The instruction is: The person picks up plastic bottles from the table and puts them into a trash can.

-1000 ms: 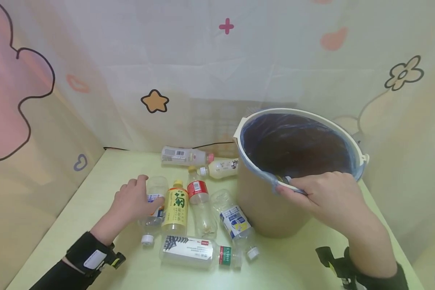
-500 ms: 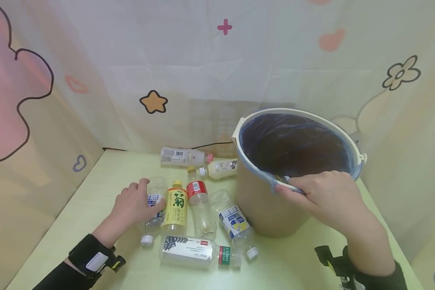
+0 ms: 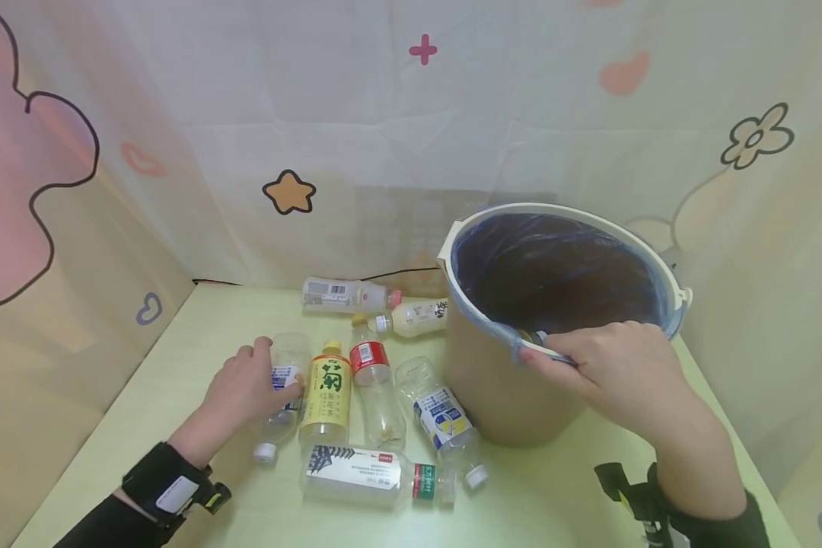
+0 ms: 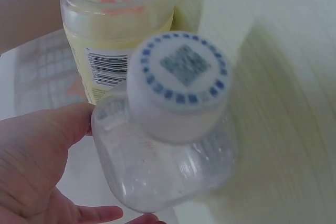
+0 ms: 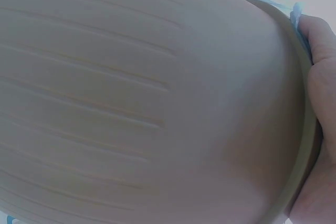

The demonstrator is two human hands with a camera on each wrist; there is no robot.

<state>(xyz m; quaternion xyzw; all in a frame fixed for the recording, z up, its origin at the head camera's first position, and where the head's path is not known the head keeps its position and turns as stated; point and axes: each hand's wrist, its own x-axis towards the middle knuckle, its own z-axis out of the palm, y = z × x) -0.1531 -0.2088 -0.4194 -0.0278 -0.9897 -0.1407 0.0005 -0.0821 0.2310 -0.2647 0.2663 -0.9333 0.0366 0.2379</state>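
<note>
While only one wrist view shows cap print, left fingers grip the bottle, right fingers the bin.

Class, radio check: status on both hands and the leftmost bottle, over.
Left hand gripping leftmost clear bottle, white cap on. Right hand gripping bin rim. Yellow-labelled bottle close alongside, possibly in the way.
</note>
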